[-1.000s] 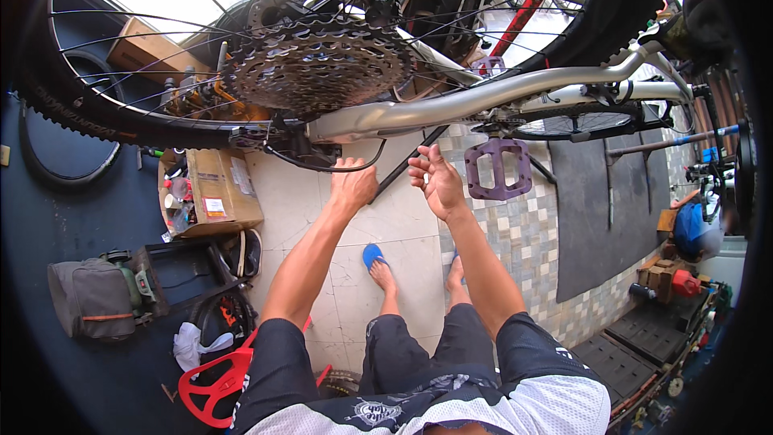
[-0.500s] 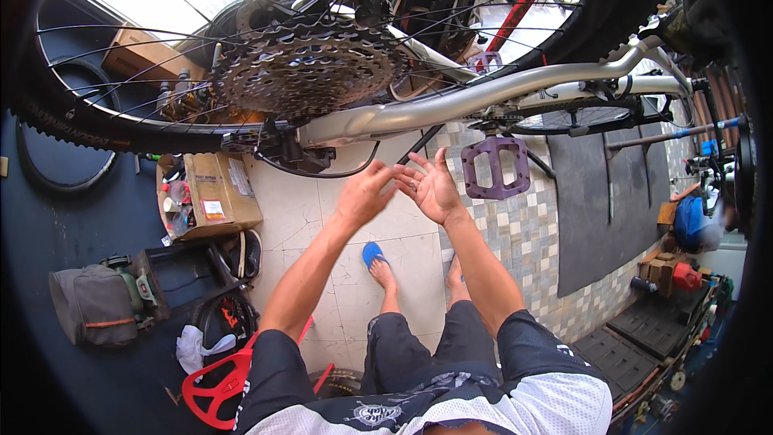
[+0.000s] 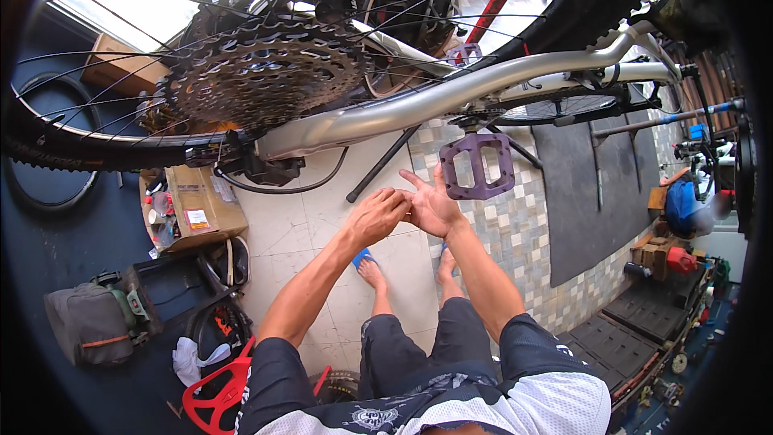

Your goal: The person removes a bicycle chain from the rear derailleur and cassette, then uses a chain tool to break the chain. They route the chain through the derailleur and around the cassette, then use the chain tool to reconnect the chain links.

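Observation:
My left hand [image 3: 377,216] is closed, its curled fingers meeting the fingers of my right hand; whatever they may pinch there is hidden. Palm up, my right hand [image 3: 435,209] has its thumb and a finger stretched out apart. Both hands are in the air just below a silver bicycle frame [image 3: 370,119]. Nearest to my right fingertips hangs a purple flat pedal [image 3: 480,167]. Up and to the left are the rear cassette [image 3: 266,72] and a dark rear derailleur [image 3: 278,169], with a black cable looping out of it.
On the left stand an open cardboard box [image 3: 197,205], a black tray [image 3: 173,282] and a grey bag [image 3: 87,324]. A red plastic stand [image 3: 217,395] is by my left side. A dark mat [image 3: 596,201] covers the floor at right, beyond which sit black crates [image 3: 644,322].
The bicycle has shifted left and slightly down in view. My hands have come closer together and lower, and my left fingers now touch my right hand.

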The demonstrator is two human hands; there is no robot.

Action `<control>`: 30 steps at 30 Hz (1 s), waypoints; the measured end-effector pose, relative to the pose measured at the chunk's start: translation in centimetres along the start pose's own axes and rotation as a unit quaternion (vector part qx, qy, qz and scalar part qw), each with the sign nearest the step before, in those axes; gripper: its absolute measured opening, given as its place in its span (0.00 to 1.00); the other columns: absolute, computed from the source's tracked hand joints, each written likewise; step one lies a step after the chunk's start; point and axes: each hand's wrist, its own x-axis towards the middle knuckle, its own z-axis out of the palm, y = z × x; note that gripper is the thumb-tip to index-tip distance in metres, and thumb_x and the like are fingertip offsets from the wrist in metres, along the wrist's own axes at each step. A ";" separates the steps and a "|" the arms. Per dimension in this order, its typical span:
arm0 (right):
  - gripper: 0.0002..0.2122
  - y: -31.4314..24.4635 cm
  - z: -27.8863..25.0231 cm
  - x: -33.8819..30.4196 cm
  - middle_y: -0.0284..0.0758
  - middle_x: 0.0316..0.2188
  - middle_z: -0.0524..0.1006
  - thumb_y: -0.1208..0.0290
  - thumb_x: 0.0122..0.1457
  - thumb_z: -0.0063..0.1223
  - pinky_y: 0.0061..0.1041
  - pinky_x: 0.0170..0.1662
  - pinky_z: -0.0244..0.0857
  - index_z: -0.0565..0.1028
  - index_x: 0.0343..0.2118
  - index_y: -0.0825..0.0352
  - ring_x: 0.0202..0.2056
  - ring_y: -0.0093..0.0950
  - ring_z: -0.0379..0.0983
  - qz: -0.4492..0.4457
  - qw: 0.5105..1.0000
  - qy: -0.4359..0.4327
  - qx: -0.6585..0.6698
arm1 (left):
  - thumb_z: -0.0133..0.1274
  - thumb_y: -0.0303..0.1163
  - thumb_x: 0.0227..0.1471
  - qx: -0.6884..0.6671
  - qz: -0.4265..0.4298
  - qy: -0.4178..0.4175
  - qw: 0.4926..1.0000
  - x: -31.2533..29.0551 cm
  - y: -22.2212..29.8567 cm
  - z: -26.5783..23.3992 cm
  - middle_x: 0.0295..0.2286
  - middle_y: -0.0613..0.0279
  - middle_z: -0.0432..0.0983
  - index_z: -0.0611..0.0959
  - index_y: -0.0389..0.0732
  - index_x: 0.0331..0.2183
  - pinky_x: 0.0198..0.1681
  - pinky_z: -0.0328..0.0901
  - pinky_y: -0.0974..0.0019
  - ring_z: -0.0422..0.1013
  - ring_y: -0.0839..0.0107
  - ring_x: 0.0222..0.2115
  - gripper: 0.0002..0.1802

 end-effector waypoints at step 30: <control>0.12 0.8 -9.9 10.2 0.34 0.37 0.81 0.69 0.67 0.58 0.22 0.37 0.73 0.74 0.49 0.69 0.34 0.24 0.80 -0.272 0.817 0.309 -0.404 | 0.61 0.26 0.55 -0.132 -0.420 0.160 0.883 -3.0 -4.5 0.2 0.33 0.52 0.81 0.82 0.35 0.36 0.35 0.73 0.58 0.79 0.59 0.30 0.07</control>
